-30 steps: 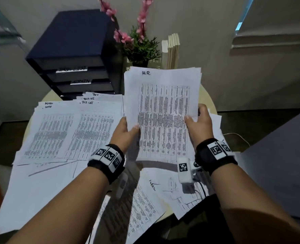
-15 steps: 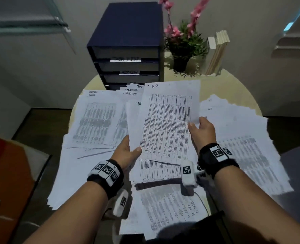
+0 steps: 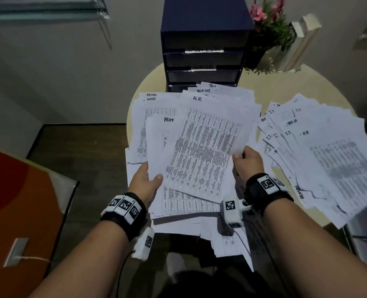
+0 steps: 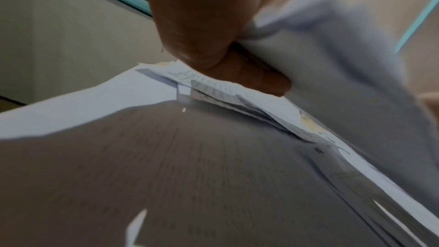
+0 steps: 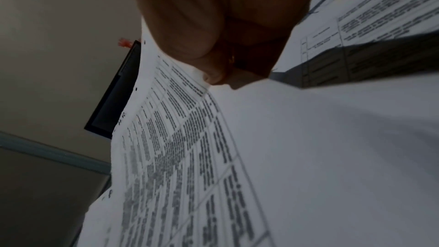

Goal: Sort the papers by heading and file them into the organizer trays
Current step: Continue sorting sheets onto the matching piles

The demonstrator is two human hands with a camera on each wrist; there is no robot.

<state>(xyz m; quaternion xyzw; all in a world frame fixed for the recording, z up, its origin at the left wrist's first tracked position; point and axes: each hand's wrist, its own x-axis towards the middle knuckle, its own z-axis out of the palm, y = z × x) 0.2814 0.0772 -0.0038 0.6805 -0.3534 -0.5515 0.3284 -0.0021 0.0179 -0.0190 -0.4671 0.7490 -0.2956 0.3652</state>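
Two hands share one sheet in the head view: the H.R. page point(image 3: 206, 145) is lifted above the desk point(image 3: 262, 82), tilted, its heading toward the organizer point(image 3: 204, 46). The left hand point(image 3: 145, 179) takes the lower left corner with the thumb on top, and the right hand point(image 3: 248, 161) pinches the right edge. Beneath and to the left lie the ADMIN sheets point(image 3: 154, 117); an unsorted fan of papers point(image 3: 320, 151) with mixed headings spreads on the right side. The organizer's trays carry labels too blurred to read with confidence. A potted plant point(image 3: 270, 29) and some books point(image 3: 303, 44) stand beside it.

From the left wrist, the fingers point(image 4: 251, 78) curl under a paper edge with the thumb above, clamped on it; how many sheets they hold I cannot tell through the blur.

From the right wrist, the fingertips point(image 5: 213, 74) close on the printed sheet's margin, thumb against finger.

A single sheet like this is light and limp, likely to sag or slide off a stack, and it creases easily. Holding it at two opposite edges, as here, keeps it flat; for feeding into a tray I would judge a hold near the trailing edge best, leading edge level with the slot.
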